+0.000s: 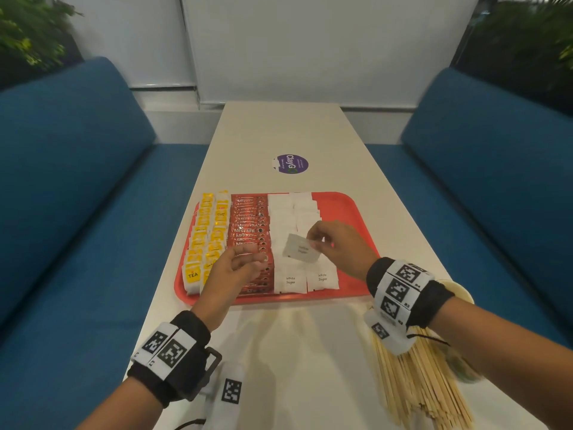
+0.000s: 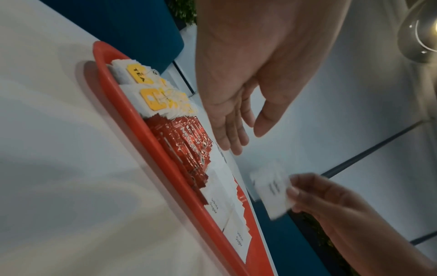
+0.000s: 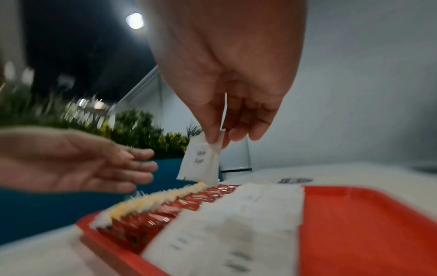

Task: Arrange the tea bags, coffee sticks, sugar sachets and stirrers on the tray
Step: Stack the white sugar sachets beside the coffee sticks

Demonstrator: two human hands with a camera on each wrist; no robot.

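Evidently light and limp, the sugar sachet (image 1: 301, 250) hangs below our right hand's (image 1: 339, 248) corner pinch, our left hand (image 1: 235, 268) hovering slack-fingered beside it.

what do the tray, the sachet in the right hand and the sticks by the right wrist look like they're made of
Tray: likely moulded plastic, plain red with a raised rounded rim.
Sugar sachet, pinched by the right hand: looks like thin matt white paper with printed lettering; it hangs flat from the fingertips.
Stirrers: apparently bare wood, pale tan thin flat sticks in a loose pile, though bamboo can't be ruled out.
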